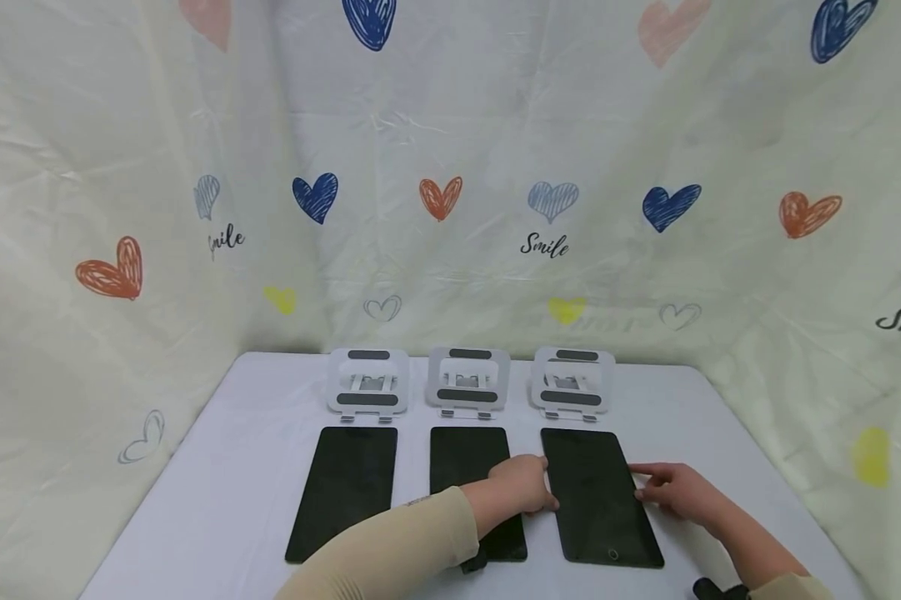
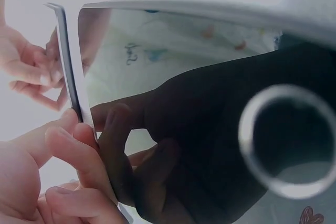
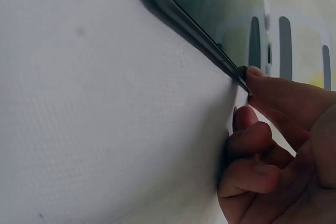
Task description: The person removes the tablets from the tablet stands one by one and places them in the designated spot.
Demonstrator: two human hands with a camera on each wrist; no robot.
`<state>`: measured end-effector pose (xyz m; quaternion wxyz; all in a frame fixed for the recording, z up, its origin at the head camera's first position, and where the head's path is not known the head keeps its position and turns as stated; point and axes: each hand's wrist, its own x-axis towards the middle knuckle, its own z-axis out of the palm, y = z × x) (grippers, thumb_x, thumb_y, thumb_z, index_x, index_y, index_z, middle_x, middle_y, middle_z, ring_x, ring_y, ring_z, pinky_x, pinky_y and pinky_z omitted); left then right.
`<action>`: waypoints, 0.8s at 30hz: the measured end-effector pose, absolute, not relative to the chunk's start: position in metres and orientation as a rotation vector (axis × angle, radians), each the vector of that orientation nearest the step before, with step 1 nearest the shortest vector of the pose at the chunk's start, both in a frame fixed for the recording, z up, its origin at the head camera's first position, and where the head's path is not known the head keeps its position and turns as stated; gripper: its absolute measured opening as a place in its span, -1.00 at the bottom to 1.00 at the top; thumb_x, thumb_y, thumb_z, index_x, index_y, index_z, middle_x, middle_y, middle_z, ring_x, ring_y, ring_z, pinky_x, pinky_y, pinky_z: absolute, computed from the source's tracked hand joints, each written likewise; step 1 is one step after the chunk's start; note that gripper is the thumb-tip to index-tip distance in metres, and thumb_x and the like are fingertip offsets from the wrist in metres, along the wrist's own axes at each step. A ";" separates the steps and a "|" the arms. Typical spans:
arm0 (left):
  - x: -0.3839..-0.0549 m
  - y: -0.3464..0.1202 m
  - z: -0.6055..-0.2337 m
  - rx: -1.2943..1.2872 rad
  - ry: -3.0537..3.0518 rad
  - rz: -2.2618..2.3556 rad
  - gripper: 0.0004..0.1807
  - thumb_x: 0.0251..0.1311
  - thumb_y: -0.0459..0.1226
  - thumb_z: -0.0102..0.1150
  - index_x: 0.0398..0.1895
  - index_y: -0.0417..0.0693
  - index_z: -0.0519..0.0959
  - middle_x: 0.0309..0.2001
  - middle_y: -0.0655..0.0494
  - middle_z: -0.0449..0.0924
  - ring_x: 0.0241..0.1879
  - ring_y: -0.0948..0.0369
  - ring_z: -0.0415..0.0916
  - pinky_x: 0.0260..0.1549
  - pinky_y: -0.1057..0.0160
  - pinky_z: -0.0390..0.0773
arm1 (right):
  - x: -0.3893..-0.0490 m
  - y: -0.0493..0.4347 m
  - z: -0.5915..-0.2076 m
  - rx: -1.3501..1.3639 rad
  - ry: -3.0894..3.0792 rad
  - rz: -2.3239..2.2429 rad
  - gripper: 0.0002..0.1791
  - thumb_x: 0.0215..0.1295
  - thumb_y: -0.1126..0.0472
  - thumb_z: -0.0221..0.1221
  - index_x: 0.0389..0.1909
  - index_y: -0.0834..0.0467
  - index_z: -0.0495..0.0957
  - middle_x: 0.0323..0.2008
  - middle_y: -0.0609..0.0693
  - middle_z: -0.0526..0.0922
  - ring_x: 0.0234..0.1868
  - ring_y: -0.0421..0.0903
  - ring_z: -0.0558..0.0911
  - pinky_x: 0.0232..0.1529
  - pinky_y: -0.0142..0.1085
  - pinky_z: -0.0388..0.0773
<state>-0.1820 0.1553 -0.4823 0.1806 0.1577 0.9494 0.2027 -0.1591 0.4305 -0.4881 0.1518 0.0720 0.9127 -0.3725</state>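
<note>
Three black tablets lie in a row on the white table. The right-hand tablet (image 1: 603, 496) is between my two hands, its round home button towards me. My left hand (image 1: 521, 483) grips its left long edge, the forearm crossing over the middle tablet (image 1: 465, 457). My right hand (image 1: 678, 492) pinches the opposite edge with thumb and forefinger, other fingers curled, as the right wrist view shows. Whether this tablet is lifted off the cloth I cannot tell. In the left wrist view the glossy middle tablet (image 2: 210, 108) mirrors my left hand. The left tablet (image 1: 348, 487) lies untouched.
Behind the tablets stand three white folding stands with grey pads: left (image 1: 402, 379), middle (image 1: 431, 379) and right (image 1: 609, 379). A white cloth covers the table (image 1: 217, 475). A heart-patterned curtain (image 1: 480, 275) hangs around its back and sides.
</note>
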 end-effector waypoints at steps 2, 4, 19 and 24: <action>-0.181 0.156 -0.483 0.441 2.686 0.582 -0.30 0.06 -0.01 0.47 0.32 0.22 0.50 -0.72 0.23 0.49 -0.65 0.29 0.42 -0.48 0.30 0.40 | -0.159 0.433 -0.488 0.174 2.623 -1.054 -0.40 0.20 0.23 0.33 0.25 0.34 0.47 -0.45 0.02 0.52 -0.55 -0.07 0.44 -0.55 -0.27 0.39; -0.180 0.157 -0.485 0.437 2.690 0.587 -0.30 0.06 -0.01 0.46 0.33 0.23 0.49 -0.73 0.23 0.48 -0.68 0.30 0.42 -0.48 0.30 0.40 | -0.159 0.435 -0.488 0.192 2.619 -1.051 -0.40 0.19 0.21 0.35 0.25 0.32 0.49 -0.46 0.02 0.53 -0.55 -0.08 0.44 -0.54 -0.28 0.39; -0.176 0.161 -0.482 0.419 2.658 0.634 -0.32 0.09 0.04 0.41 0.33 0.19 0.49 -0.70 0.23 0.49 -0.68 0.29 0.43 -0.46 0.29 0.42 | -0.157 0.443 -0.492 0.192 2.619 -1.055 -0.33 0.17 0.18 0.37 0.27 0.37 0.44 -0.52 0.01 0.52 -0.58 -0.11 0.42 -0.56 -0.29 0.39; -0.175 0.161 -0.485 0.419 2.605 0.770 -0.39 0.16 0.07 0.33 0.29 0.17 0.52 -0.54 0.25 0.60 -0.59 0.30 0.51 -0.36 0.27 0.46 | -0.153 0.443 -0.487 0.190 2.668 -1.037 -0.29 0.22 0.10 0.36 0.27 0.41 0.39 -0.46 0.00 0.57 -0.55 -0.10 0.46 -0.55 -0.27 0.40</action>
